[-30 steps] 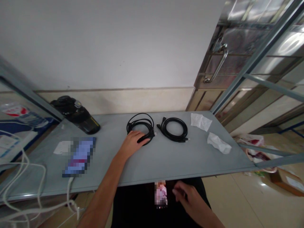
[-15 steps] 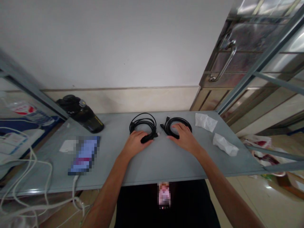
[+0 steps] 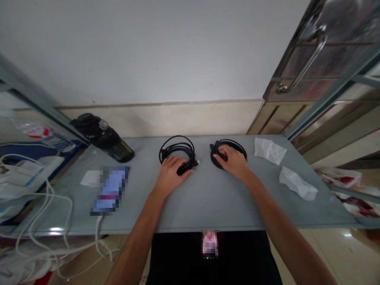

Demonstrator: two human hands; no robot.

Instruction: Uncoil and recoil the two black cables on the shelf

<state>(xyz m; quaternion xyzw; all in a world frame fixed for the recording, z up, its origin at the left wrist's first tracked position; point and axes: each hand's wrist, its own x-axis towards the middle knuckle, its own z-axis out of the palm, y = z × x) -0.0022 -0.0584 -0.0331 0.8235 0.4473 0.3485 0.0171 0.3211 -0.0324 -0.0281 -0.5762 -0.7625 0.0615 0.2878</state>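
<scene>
Two coiled black cables lie on the grey tabletop point(image 3: 204, 206). The left coil point(image 3: 183, 168) has a plug with a pale metal tip at its right side. My left hand point(image 3: 172, 174) grips the near side of that coil, its bundled strands between thumb and fingers. On the right coil point(image 3: 215, 159), dark connectors show at the upper left. My right hand point(image 3: 234, 160) is closed over this coil, thumb and fingers curled toward each other at the strands. Part of each coil is hidden under my hands.
A black bottle point(image 3: 105, 138) and a blurred-out phone point(image 3: 111, 190) with a white cable are at the left. Two crumpled white wrappers point(image 3: 270, 151) point(image 3: 297, 183) lie at the right. Behind is a wall point(image 3: 166, 51); metal posts point(image 3: 332, 91) flank the table.
The right coil has turned, its connectors now closer against the ring, and my right hand's fingers have curled in more. My left hand stays on its coil. The camera view has shifted slightly.
</scene>
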